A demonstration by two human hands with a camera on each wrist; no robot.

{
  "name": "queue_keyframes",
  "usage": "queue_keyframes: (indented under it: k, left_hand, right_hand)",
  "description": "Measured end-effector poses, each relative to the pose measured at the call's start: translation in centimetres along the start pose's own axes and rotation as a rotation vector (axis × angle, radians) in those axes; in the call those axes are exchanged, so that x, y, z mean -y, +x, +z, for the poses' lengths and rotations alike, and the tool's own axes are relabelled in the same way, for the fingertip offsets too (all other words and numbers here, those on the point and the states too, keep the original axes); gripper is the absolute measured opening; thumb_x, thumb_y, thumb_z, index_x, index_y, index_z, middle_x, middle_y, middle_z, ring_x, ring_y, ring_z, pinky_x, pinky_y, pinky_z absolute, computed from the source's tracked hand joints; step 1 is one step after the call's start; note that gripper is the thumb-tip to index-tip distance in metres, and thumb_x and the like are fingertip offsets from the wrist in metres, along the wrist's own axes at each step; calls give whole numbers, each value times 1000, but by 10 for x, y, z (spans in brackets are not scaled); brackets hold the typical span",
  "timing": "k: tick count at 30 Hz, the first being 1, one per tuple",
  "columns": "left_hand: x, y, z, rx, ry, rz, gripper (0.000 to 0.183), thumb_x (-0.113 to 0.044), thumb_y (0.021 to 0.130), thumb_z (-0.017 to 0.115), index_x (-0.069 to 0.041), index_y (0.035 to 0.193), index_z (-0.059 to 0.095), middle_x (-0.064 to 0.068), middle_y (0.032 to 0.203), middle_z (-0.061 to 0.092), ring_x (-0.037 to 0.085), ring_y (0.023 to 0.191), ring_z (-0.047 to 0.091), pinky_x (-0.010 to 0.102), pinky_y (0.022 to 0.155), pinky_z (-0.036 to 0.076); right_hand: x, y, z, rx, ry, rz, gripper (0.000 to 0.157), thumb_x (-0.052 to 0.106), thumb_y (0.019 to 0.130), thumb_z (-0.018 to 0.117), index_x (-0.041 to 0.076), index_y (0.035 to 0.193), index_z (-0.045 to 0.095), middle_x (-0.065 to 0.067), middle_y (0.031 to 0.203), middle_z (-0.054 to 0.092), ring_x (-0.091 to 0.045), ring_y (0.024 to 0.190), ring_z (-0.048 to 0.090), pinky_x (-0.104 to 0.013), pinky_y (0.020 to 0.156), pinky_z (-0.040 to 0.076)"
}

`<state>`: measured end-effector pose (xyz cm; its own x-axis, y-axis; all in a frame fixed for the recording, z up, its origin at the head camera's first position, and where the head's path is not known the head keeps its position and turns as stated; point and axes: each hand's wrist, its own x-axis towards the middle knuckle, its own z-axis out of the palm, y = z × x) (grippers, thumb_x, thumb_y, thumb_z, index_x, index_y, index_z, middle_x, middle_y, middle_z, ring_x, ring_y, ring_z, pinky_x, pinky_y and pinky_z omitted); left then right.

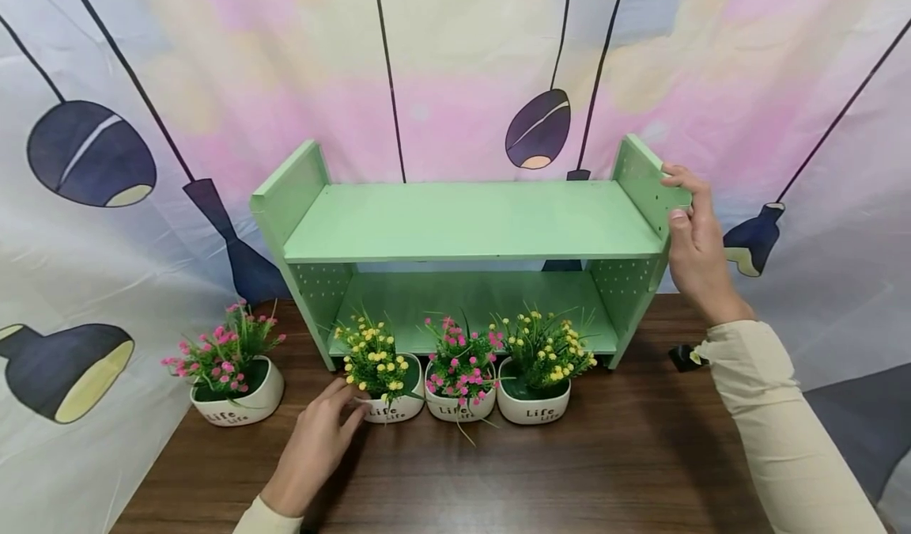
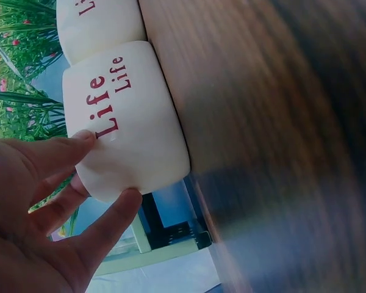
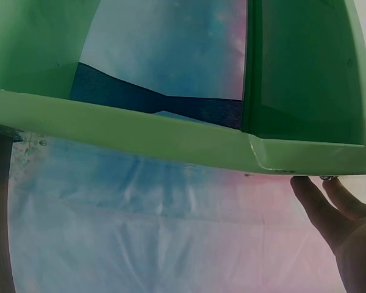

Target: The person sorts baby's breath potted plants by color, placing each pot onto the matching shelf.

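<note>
In the head view, my left hand [image 1: 311,444] holds the left end of a white flower pot [image 1: 402,410] marked "Life", planted with small yellow flowers. The left wrist view shows the thumb on the front of this pot [image 2: 137,116] and other fingers at its end and rim. A pot of pink flowers [image 1: 461,405] and another pot of yellow flowers [image 1: 534,404] stand beside it in a row. My right hand [image 1: 701,253] touches the outer right side of a green two-tier shelf [image 1: 470,217]; in the right wrist view its fingertips meet the side panel [image 3: 189,146].
Another white pot with pink flowers [image 1: 263,395] stands apart at the table's left. The row of pots sits just before the shelf's lower tier. A curtain printed with lamps [image 1: 455,67] hangs behind. A small black object [image 1: 685,358] lies by the right sleeve on the brown table [image 1: 498,486].
</note>
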<state>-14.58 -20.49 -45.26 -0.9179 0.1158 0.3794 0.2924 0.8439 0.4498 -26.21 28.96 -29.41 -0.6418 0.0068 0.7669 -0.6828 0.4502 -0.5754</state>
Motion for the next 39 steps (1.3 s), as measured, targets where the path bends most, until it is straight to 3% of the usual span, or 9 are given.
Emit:
queue_keyframes:
  k: [9,14,18,27,34,39]
  left_hand:
    - [4,1,2,-2,2,2,19,-6,81,91,-15,89,76,-2,96,68,20,82,70,42,68,55]
    - [5,1,0,4,-3,-11,18,-2,82,89,-13,88,75,6,103,71,24,89,72,47,74,58]
    - [5,-3,-4,15,-9,-25,20,0,82,88,-14,87,75,4,102,71,24,92,73,47,77,59]
    - [-3,-5,-22,-15,11,-15,21,0,81,89,-14,87,76,2,98,69,19,86,71,44,72,59]
    - [-15,3,-41,-34,10,-14,18,-2,84,88,-15,88,77,-1,94,66,20,89,72,42,74,60]
    - [-20,11,-48,-90,42,33,18,-4,83,90,-15,86,77,-4,86,61,12,77,63,34,64,53]
  right_hand:
    - [0,1,0,-10,-22,-29,40,11,111,29,0,147,44,-1,165,41,-10,136,41,-30,87,28]
    - [0,1,0,-3,-5,-24,40,7,110,29,-1,146,44,-2,165,40,-13,149,35,-31,93,28]
    - [0,1,1,-4,5,-18,39,5,109,30,-1,146,44,-3,165,41,-17,155,31,-31,98,27]
    - [-1,1,0,-15,6,-12,40,5,110,29,-3,145,44,-4,165,41,-16,155,31,-30,96,27]
    - [0,0,0,-3,-1,2,39,6,110,30,-1,146,44,0,166,40,-16,155,31,-30,98,28]
    - [0,-1,1,0,1,0,39,7,110,30,-1,146,44,2,166,40,-16,155,31,-30,97,29]
